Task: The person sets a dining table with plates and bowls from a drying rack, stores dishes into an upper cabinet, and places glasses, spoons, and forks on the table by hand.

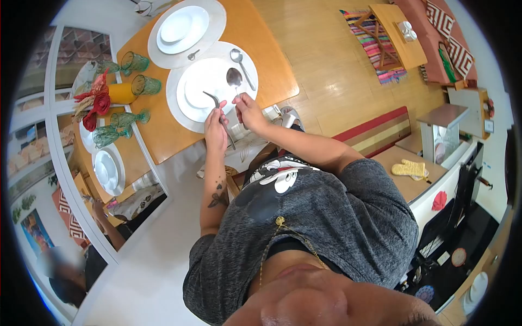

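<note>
Over the near place setting, my left hand (216,130) is closed around a fork (219,108), its curved end pointing at the plates and its handle showing below the fingers. Beside it, my right hand (249,112) grips a spoon (234,77) by the handle, bowl end away from me. Beneath them lies a large white plate (215,65) with a smaller white dish (191,89) on it, on a round pale placemat (173,98). Another spoon (243,68) rests at the right side of this setting. A small utensil (193,54) lies near the placemats' meeting edges.
A second placemat (155,43) holds stacked white plates (176,27) farther along the wooden table (261,32). Green glasses (145,85) and a yellow vase (122,93) with red flowers stand by the mirror (109,223). A striped bench (375,130) is at right.
</note>
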`<state>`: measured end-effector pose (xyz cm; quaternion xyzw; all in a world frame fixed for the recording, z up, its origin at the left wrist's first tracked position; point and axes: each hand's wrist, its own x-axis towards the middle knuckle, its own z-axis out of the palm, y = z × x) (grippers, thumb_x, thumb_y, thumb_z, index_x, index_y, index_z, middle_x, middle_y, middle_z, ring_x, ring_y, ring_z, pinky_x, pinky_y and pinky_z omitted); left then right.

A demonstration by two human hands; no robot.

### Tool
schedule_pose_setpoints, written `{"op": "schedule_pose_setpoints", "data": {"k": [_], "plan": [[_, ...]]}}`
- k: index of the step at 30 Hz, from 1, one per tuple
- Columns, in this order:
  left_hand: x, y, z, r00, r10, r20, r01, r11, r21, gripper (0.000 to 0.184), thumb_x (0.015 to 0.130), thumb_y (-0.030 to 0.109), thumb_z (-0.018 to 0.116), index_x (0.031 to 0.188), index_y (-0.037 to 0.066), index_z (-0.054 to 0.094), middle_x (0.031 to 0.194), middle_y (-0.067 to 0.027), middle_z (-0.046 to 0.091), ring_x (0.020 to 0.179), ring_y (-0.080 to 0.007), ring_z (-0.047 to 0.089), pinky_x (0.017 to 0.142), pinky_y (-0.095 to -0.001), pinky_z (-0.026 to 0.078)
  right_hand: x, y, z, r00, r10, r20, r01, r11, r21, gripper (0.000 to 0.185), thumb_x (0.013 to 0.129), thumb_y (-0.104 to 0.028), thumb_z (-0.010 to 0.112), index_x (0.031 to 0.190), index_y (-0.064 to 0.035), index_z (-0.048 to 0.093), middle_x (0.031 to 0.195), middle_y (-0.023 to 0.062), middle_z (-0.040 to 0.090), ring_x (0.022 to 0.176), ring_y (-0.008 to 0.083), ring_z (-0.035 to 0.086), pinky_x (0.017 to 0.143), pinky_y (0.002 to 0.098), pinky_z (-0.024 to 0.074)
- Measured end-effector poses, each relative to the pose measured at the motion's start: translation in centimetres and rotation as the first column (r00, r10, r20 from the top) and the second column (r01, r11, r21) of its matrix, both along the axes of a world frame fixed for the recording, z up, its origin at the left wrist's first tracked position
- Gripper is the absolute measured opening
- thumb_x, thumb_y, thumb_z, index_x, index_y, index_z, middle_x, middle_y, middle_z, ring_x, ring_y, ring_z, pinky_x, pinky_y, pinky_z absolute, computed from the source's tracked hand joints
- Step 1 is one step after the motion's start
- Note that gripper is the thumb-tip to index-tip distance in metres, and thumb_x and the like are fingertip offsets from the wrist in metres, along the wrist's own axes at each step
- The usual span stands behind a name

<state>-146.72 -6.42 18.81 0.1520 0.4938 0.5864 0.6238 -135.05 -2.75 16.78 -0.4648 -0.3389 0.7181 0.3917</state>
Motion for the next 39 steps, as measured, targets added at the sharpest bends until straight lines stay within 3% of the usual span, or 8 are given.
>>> {"op": "schedule_pose_setpoints", "data": {"k": [6, 13, 19, 25, 29, 35, 37, 39], "plan": [[1.6, 1.7, -0.1, 0.984, 0.017, -0.176, -0.009, 0.999, 0.045, 0.022, 0.093, 0.011, 0.045, 0.101, -0.006, 0.057, 0.077, -0.0044, 0.055, 0.064, -0.0086, 0.048, 0.059, -0.0226, 0.043, 0.3, -2.6, 1.0, 0.999, -0.031, -0.009, 0.030, 0.997, -0.076, 0.011, 0.079, -0.009, 0.065, 0.084, -0.0053, 0.055, 0.066, -0.0026, 0.053, 0.050, 0.0035, 0.042, 0.043, 0.0178, 0.0322], [1.0, 3.1, 0.2, 0.957, 0.088, -0.276, -0.094, 0.996, -0.007, 0.026, 0.090, 0.014, 0.051, 0.106, -0.006, 0.057, 0.079, -0.0056, 0.054, 0.066, -0.0125, 0.053, 0.062, -0.0259, 0.049, 1.3, -1.8, 1.0, 0.998, -0.067, -0.004, 0.066, 0.991, -0.113, 0.011, 0.080, -0.011, 0.065, 0.087, -0.0045, 0.060, 0.065, -0.0032, 0.053, 0.049, 0.0028, 0.042, 0.042, 0.0176, 0.0311], [-12.7, 3.4, -6.7, 0.776, 0.273, -0.568, -0.356, 0.934, -0.038, 0.023, 0.088, 0.016, 0.055, 0.103, 0.001, 0.063, 0.071, -0.0021, 0.056, 0.060, -0.0102, 0.053, 0.054, -0.0227, 0.047, 4.2, -1.1, -0.5, 0.977, -0.146, 0.158, 0.148, 0.989, -0.005, 0.016, 0.080, -0.016, 0.067, 0.090, -0.0045, 0.062, 0.064, -0.0038, 0.053, 0.048, 0.0026, 0.040, 0.041, 0.0168, 0.0297], [-18.1, 5.4, -12.4, 0.477, -0.018, -0.879, -0.322, 0.927, -0.194, 0.023, 0.081, 0.014, 0.064, 0.094, -0.004, 0.063, 0.081, -0.0084, 0.065, 0.071, -0.0142, 0.060, 0.066, -0.0243, 0.046, 8.3, 1.4, -2.9, 0.944, -0.257, 0.206, 0.285, 0.951, -0.119, 0.007, 0.080, -0.010, 0.065, 0.080, -0.0035, 0.063, 0.064, -0.0041, 0.053, 0.057, 0.0032, 0.045, 0.051, 0.0194, 0.0354], [-19.1, 7.1, -15.6, 0.458, 0.037, -0.888, -0.354, 0.924, -0.145, 0.025, 0.081, 0.016, 0.064, 0.097, -0.004, 0.063, 0.089, -0.0109, 0.066, 0.077, -0.0170, 0.062, 0.070, -0.0272, 0.047, 7.5, 3.4, -5.8, 0.909, -0.093, 0.406, 0.156, 0.980, -0.125, 0.017, 0.082, -0.017, 0.056, 0.083, -0.0012, 0.059, 0.061, 0.0013, 0.054, 0.055, 0.0116, 0.048, 0.055, 0.0264, 0.0398], [-18.7, 6.0, -15.1, -0.011, -0.072, -0.997, -0.225, 0.972, -0.068, 0.024, 0.080, 0.013, 0.061, 0.099, -0.001, 0.064, 0.085, -0.0134, 0.066, 0.074, -0.0226, 0.062, 0.069, -0.0323, 0.049, 3.2, 6.2, -7.6, 0.832, -0.031, 0.554, 0.054, 0.998, -0.025, 0.026, 0.081, -0.024, 0.048, 0.085, 0.0004, 0.056, 0.074, 0.0186, 0.062, 0.073, 0.0306, 0.061, 0.067, 0.0387, 0.0458], [-18.1, 5.1, -15.2, -0.123, 0.103, -0.987, -0.260, 0.957, 0.132, 0.026, 0.080, 0.012, 0.060, 0.102, -0.002, 0.062, 0.084, -0.0138, 0.065, 0.073, -0.0240, 0.061, 0.069, -0.0334, 0.048, 2.0, 7.0, -7.5, 0.647, -0.058, 0.760, -0.051, 0.992, 0.119, 0.027, 0.080, -0.024, 0.049, 0.087, 0.0005, 0.056, 0.076, 0.0223, 0.061, 0.077, 0.0362, 0.060, 0.071, 0.0420, 0.0458], [-16.8, 3.8, -14.1, 0.006, -0.012, -1.000, -0.224, 0.975, -0.013, 0.027, 0.080, 0.012, 0.060, 0.103, -0.002, 0.061, 0.084, -0.0140, 0.065, 0.073, -0.0238, 0.061, 0.069, -0.0336, 0.048, 1.1, 7.7, -7.8, 0.670, -0.022, 0.742, -0.044, 0.997, 0.069, 0.032, 0.077, -0.029, 0.055, 0.091, 0.0000, 0.057, 0.082, 0.0216, 0.062, 0.080, 0.0358, 0.060, 0.072, 0.0396, 0.0462]]}}
